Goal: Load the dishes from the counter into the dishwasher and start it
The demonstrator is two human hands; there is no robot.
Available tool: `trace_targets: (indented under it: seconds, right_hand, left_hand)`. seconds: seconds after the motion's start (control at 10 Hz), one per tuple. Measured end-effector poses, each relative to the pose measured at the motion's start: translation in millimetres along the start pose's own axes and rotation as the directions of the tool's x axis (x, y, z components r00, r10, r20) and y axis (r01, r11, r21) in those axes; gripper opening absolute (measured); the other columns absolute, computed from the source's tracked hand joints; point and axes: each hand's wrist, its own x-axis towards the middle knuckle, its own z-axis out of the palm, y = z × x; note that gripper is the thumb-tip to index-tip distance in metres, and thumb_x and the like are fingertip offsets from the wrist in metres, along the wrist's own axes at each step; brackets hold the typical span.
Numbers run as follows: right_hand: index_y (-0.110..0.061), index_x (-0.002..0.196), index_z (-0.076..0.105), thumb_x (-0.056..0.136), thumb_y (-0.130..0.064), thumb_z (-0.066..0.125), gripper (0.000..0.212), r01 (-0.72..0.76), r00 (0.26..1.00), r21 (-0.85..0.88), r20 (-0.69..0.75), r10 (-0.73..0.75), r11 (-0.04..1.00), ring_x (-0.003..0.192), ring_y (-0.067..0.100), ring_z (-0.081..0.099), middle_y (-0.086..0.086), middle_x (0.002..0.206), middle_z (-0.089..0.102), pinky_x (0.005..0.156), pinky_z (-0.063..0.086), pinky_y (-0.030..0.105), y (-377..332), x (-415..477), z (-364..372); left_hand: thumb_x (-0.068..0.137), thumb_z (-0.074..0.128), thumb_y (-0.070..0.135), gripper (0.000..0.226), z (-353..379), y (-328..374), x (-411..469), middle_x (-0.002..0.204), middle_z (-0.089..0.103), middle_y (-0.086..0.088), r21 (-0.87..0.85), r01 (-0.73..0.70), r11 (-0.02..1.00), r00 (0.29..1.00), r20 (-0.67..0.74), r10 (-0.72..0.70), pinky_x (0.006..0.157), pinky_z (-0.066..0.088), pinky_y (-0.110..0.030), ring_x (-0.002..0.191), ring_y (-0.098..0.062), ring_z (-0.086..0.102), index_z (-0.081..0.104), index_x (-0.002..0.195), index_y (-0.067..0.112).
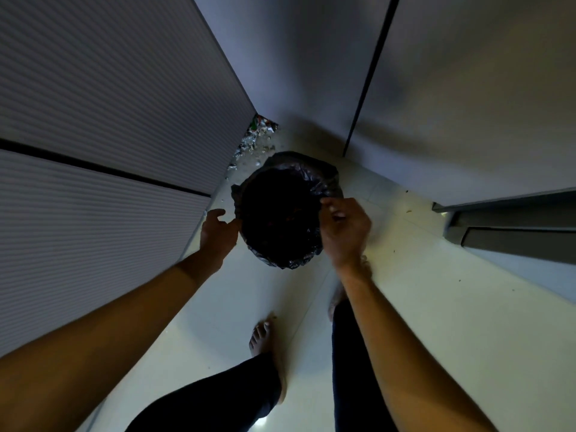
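Both hands at a lined bin, no dishes in sight.

Head view: at frame centre the left hand (218, 230) pinches the black liner (314, 179) at the bin's (280, 213) left rim; the right hand (344, 229) pinches its right rim. This looks like a side step, probably after scraping scraps. Dishes, counter and dishwasher are out of frame, so next means turning back to them. No writing is legible.

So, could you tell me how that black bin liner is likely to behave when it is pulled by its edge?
The black bin liner is thin, crinkled plastic, so it will probably be floppy and stretch or bunch rather than hold shape. The right hand pinches its rim and the left hand touches the opposite edge; its glossy film may slip. Its contents are too dark to judge weight.
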Motion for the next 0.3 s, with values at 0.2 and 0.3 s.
trace_targets:
  seconds: [0.2,0.3]
  right_hand:
    - [-0.015,0.103,0.077,0.094,-0.009,0.055,0.024,-0.276,0.912,-0.235,0.243,0.331,0.932,0.093,0.009,0.065,0.0,0.107,0.074,0.069,0.038,0.003,-17,-6,30]
    - [-0.021,0.096,0.076,0.089,-0.023,0.057,0.02,-0.357,0.869,-0.27,0.254,0.424,0.894,0.092,0.019,0.065,0.001,0.098,0.073,0.074,0.044,0.026,-19,-5,30]
  left_hand:
    - [0.087,0.07,0.015,0.026,-27,24,-18,0.104,0.06,-0.014,0.053,-0.107,0.993,0.988,0.114,0.101,0.069,0.05,-0.033,0.082,-0.02,0.058,0.059,0.11,0.02]
    - [0.09,0.067,0.012,0.015,-36,36,-27,0.102,0.063,-0.003,0.172,-0.266,0.948,0.96,0.135,0.245,0.068,0.045,-0.027,0.089,-0.018,0.058,0.064,0.104,0.016]
